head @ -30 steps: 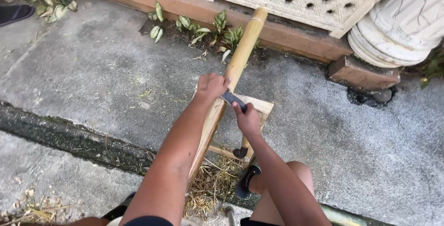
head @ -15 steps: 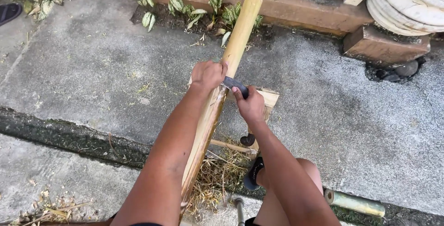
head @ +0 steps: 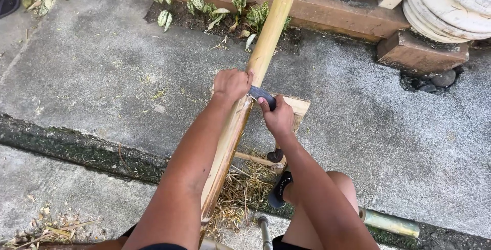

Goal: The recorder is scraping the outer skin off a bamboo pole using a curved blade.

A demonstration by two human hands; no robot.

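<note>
Long pale-yellow bamboo pole (head: 266,40) runs from the lower middle of the view up and away over grey concrete paving (head: 102,76), its far end resting near a reddish-brown kerb (head: 327,15); the near stretch looks shaved, paler and flatter than the round upper stretch. A dark steel blade (head: 262,94) lies across the pole about midway along it, held at both ends. Left hand (head: 231,84) closed in a fist on the left end of the blade, knuckles up, pressed against the pole's left side. Right hand (head: 279,118) wrapped tight around the blade's handle on the pole's right side, thumb along the top; the handle itself is hidden inside the fist, so its make cannot be told. Just under the hands sits a small pale wooden stand (head: 299,108) that the pole appears to lean on, though the contact is masked by the right hand. Below that, a heap of dry straw-like bamboo shavings (head: 240,191) lies on the ground around the pole's lower stretch. A bare knee (head: 340,188) and a dark sandal (head: 280,188) show at lower right, and a short greenish bamboo offcut (head: 388,223) lies beside them. Small green-and-white leafed plants (head: 209,9) grow along the kerb; a stacked white stone column base (head: 450,4) stands at upper right.
</note>
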